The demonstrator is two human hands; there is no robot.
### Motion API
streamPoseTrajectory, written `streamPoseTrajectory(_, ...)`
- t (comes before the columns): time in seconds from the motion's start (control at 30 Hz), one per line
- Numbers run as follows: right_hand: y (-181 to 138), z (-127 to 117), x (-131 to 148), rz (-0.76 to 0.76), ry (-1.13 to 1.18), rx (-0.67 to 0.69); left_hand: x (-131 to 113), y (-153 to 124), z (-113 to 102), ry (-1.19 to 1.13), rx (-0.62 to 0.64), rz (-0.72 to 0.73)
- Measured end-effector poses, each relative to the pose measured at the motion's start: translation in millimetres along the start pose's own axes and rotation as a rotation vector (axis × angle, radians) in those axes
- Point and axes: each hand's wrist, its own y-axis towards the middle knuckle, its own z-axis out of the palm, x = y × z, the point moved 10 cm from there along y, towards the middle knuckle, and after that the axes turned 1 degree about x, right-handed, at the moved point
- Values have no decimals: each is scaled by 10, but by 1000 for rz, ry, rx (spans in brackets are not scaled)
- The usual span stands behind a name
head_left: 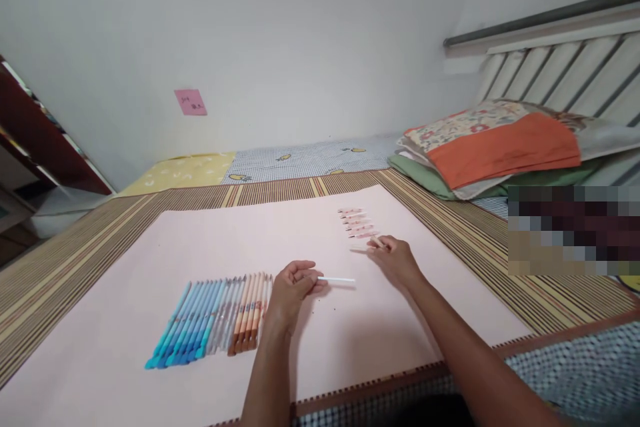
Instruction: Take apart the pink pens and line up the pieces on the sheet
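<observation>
My left hand (293, 290) is closed around one end of a thin white stick (339, 279) that looks like a pen refill and points to the right. Further off, my right hand (397, 259) pinches a pale, slim pen part (360, 249); its far end is hidden by the fingers. Just beyond the right fingertips lie several short pinkish pen parts (356, 221) with dark tips, stacked in a row. Left of my left hand is a row of pens: blue ones (187, 323), clear greyish ones (226, 313) and orange-brown ones (246, 320). My left forearm covers the row's right end.
A pale pink sheet (225, 233) lies on a striped mat (280, 192). A few tiny dark specks lie on the sheet between my hands. Folded cushions (505, 153) are piled at the right by a white radiator (565, 73). A pink note (191, 102) hangs on the wall.
</observation>
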Motion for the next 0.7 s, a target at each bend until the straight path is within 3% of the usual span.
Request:
streamPoseTrajectory(0.27,288,13,-287,-110,-160,-47,74,12,-5,-4,35,-4)
streamPoseTrajectory(0.47,350,40,-237,-191,-309,-46,96,32,6,0,40,-9)
streamPoseTrajectory(0.7,384,56,-222,-196,-321,-50,115,28,10,6,30,-16)
